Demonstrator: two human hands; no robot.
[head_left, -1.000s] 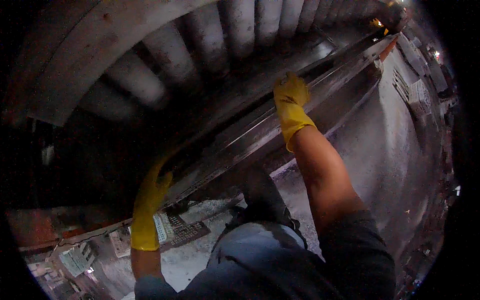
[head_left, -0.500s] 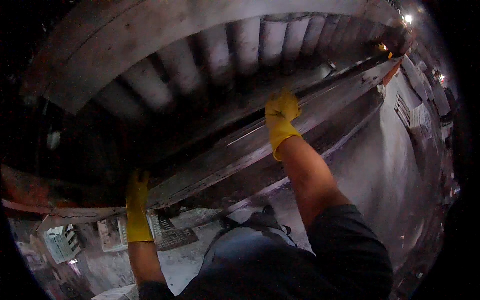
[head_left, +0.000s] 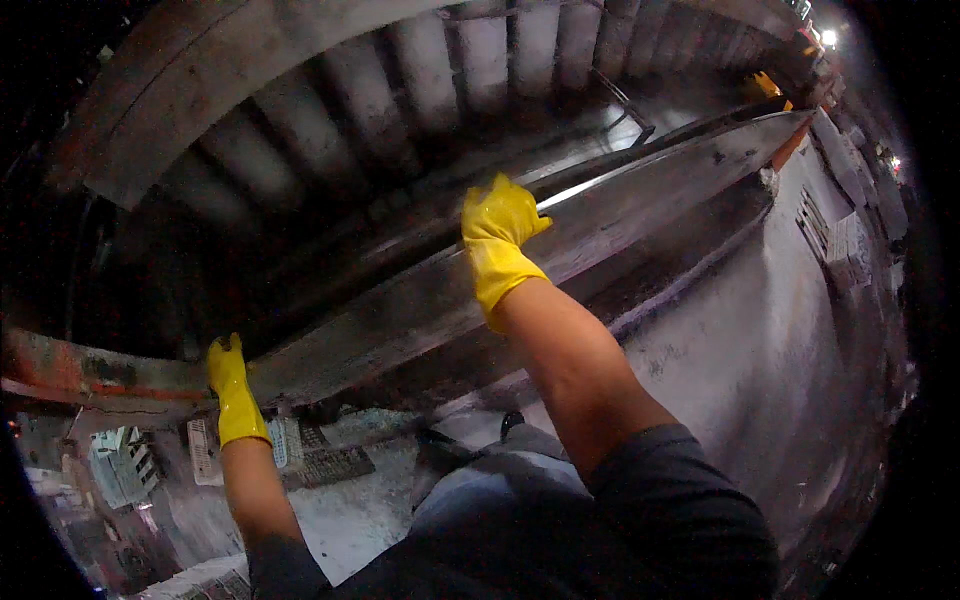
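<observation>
Both of my hands wear yellow rubber gloves and are at the near side of a long, dark metal trough [head_left: 640,215]. My right hand [head_left: 500,222] is closed over its upper edge around the middle, with the fingertips partly hidden. Further left, near the corner, my left hand [head_left: 234,385] grips the same rim; its fingers hook over the edge, partly lost in shadow. Past the rim the inside is mostly dark, with a shiny patch and a thin metal bar [head_left: 628,105] toward the right.
A ribbed wall [head_left: 430,75] under a curved beam [head_left: 200,75] borders the far side. Below left are a pale plastic crate [head_left: 122,468] and a dark crate [head_left: 338,464]. Another crate [head_left: 850,248] lies at right. A yellow shape [head_left: 770,86] at the far right end is unclear.
Both hands have shifted left in the picture, the right one leftward along the rim. The view has tilted slightly and looks brighter, and more of the thin bar inside the trough shows.
</observation>
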